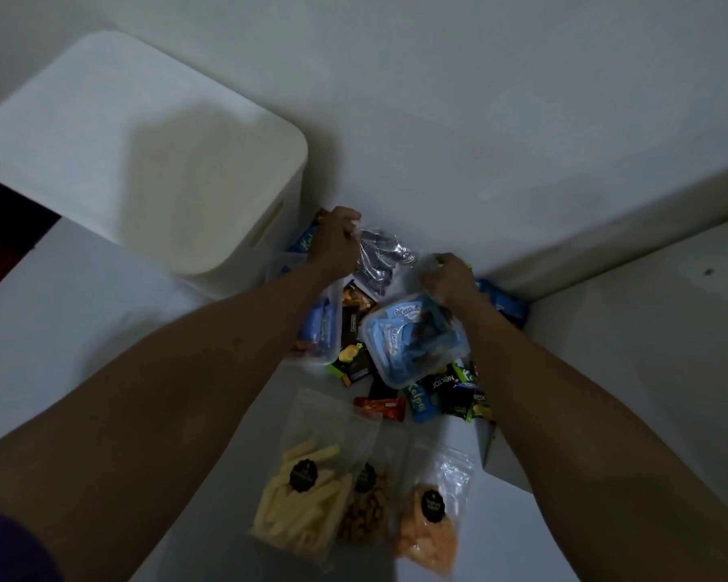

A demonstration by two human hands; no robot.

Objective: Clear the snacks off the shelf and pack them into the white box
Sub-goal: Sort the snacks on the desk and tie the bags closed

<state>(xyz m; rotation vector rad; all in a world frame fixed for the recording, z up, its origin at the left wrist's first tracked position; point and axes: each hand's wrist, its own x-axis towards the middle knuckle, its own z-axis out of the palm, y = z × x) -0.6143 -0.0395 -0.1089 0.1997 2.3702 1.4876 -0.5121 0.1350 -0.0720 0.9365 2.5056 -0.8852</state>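
Note:
A pile of snacks lies in the corner of the white shelf point(102, 329). My left hand point(336, 240) and my right hand point(446, 279) each grip one end of a clear plastic bag of dark snacks point(381, 256) at the back of the pile. Just below the bag sits a clear tub with blue packets point(412, 344), and a second clear tub point(322, 329) stands under my left forearm. Small wrapped bars point(356, 350) lie between the tubs. The white box point(144, 157) stands at the left with its lid on.
Three clear zip bags lie near me: pale sticks point(303, 493), brown bits point(364, 514), orange pieces point(429, 535). Blue, green and red packets point(438, 396) spread right of centre. White walls point(480, 119) close the back and right side.

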